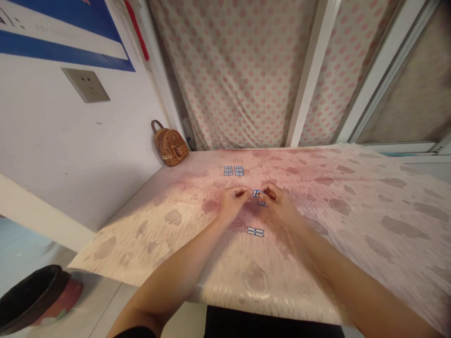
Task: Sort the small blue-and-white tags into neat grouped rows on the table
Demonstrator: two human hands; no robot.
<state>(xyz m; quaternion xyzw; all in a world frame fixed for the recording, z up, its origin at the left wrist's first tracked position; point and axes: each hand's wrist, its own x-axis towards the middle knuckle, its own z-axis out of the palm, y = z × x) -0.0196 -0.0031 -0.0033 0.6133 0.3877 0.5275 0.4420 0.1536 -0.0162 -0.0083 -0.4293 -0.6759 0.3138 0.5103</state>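
Over the middle of the table, my left hand (235,199) and my right hand (276,202) meet at a small blue-and-white piece (256,193), pinched between the fingertips of both. Its exact kind is too small to make out. Partly behind my right fingers lies another blue-and-white piece (262,203). Nearer to me, a flat piece with white bars edged in blue (255,232) rests on the cloth. Farther off, two small grids of white cells on blue (228,171) sit side by side.
A pale patterned cloth (338,234) covers the table. In the back left corner a small brown backpack (171,144) leans at the wall. A dotted curtain (239,70) hangs behind. On the floor at left stands a dark-rimmed bin (52,291).
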